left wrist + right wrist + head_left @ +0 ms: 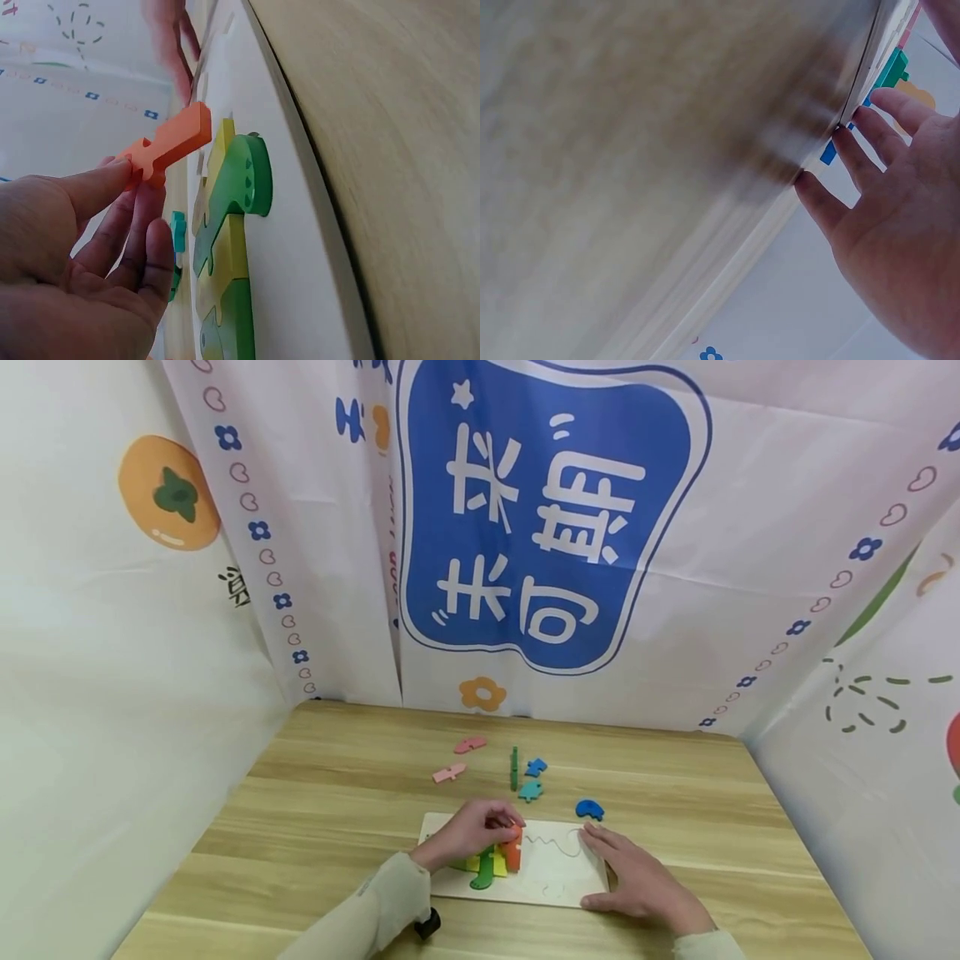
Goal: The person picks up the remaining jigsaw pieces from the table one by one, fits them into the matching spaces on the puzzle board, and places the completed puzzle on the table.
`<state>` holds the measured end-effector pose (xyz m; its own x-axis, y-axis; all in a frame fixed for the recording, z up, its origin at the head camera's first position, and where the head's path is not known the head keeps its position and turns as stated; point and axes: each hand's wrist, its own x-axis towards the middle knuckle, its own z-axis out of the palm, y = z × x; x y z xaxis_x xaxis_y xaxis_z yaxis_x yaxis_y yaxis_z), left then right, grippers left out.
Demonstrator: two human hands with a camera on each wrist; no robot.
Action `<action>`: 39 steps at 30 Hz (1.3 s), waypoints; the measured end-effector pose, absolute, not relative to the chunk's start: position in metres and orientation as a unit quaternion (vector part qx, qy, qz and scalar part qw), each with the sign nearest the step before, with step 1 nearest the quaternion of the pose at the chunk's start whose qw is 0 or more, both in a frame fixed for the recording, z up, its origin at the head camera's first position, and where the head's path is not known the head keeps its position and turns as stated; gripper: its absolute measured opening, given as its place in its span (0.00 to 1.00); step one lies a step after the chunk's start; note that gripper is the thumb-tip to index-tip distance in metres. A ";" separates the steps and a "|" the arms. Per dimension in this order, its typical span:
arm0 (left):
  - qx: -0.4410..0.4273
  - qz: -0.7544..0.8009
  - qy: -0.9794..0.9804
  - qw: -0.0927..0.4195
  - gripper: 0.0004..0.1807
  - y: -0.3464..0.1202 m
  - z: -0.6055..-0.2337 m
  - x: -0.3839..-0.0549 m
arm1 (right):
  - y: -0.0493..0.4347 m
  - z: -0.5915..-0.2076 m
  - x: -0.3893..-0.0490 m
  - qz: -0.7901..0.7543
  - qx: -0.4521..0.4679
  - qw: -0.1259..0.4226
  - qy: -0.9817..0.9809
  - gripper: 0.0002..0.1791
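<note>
My left hand (pixel 480 828) pinches an orange puzzle piece (pixel 169 146) between thumb and fingers, tilted and raised over the pale puzzle board (pixel 551 881). Just beside it, a green leg-shaped piece (pixel 238 176) and yellow pieces (pixel 235 247) lie fitted together on the board. My right hand (pixel 633 872) rests at the board's right end, fingers spread and fairly straight, fingertips touching its edge. Curved outlines are drawn on the bare right part of the board. In the right wrist view the board's surface is mostly out of sight.
Beyond the board lie two pink pieces (pixel 470 745), a narrow green piece (pixel 514 768), a small blue piece (pixel 536 767), a teal piece (pixel 530 791) and a dark blue curved piece (pixel 589 809). Printed cloth (pixel 660 685) hangs around the wooden table (pixel 315 793).
</note>
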<state>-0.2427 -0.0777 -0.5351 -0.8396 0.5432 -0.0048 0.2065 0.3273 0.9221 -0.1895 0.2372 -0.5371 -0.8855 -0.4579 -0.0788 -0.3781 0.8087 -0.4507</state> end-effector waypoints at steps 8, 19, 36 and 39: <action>0.243 0.508 0.808 0.175 0.08 -0.073 -0.535 -0.246 | 0.237 -0.539 -0.191 -0.216 -0.218 0.095 0.947 0.58; 0.280 0.453 0.833 0.151 0.06 -0.078 -0.542 -0.250 | 0.238 -0.540 -0.192 -0.217 -0.227 0.084 0.946 0.58; 0.331 0.349 0.871 0.100 0.11 -0.081 -0.546 -0.245 | 0.237 -0.540 -0.191 -0.213 -0.228 0.088 0.946 0.58; 0.336 0.338 0.874 0.095 0.11 -0.082 -0.546 -0.244 | 0.237 -0.540 -0.191 -0.213 -0.227 0.088 0.946 0.58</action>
